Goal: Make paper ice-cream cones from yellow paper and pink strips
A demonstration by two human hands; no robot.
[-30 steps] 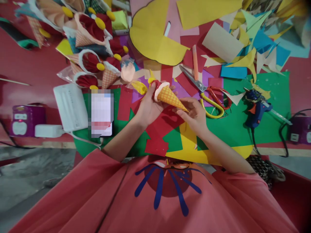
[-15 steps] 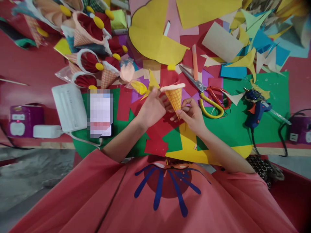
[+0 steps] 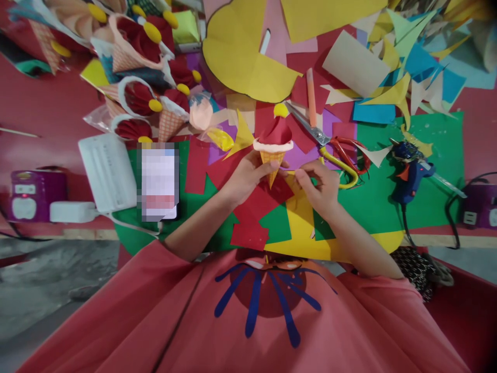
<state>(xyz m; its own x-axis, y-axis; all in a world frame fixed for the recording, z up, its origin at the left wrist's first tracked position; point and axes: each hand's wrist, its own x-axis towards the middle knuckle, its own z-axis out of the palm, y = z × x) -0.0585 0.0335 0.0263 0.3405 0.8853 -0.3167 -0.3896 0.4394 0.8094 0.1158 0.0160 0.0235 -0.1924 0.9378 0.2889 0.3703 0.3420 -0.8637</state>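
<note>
A paper ice cream cone [image 3: 274,147] with a red swirl, a pale pink rim, a yellow tip on top and a yellow checked cone stands point down in my left hand [image 3: 248,178]. My left thumb lies across its front and the other fingers are behind it. Just right of the cone is my right hand [image 3: 320,186], its thumb and fingers curled near each other and apart from the cone. Whether anything tiny is between those fingers cannot be made out. Scissors [image 3: 326,140] with red and yellow handles lie beyond my right hand.
Finished paper cones [image 3: 135,96] crowd the back left. A phone [image 3: 159,181] and a white power bank [image 3: 106,173] lie on the left. On the right rests a blue glue gun [image 3: 407,178]. Paper scraps [image 3: 419,67] pile up at the back right, near an orange marker [image 3: 311,98].
The cone has turned from lying slanted to upright, point down. My right hand held its tip half a second ago and has let go, moving right; my left hand now grips the cone.
</note>
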